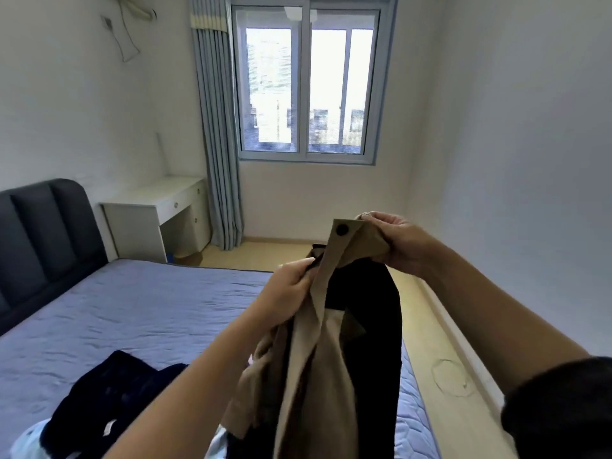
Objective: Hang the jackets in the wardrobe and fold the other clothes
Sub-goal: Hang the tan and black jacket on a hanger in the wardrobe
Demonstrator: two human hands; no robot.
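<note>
Here we are at the bedside, and the tan cotton jacket with the black inside (318, 376) is up in the air, hanging over the near edge of the bed with the lilac quilted cover (132, 309). The right hand (397, 243) is clenched on the top corner, just beside the round black snap button (342, 229). The left hand (288, 293) sits lower and pinches the front edge, fingers curled tight into the cloth. Whether that black layer (364, 309) is lining or a second garment caught inside, I can't tell from here.

Now, the risks. Both grips bunch cloth at one side, so the weight hangs unevenly. Let one hand go and the whole thing could slump onto the heap of dark navy clothes (109, 395) on the bed, or slide down to the pale wooden floor (427, 326). If something black is tangled inside, it may drop out on the way. No hanger and no wardrobe in sight from this angle, so the jacket needs carrying, and a loose hem could drag.
</note>
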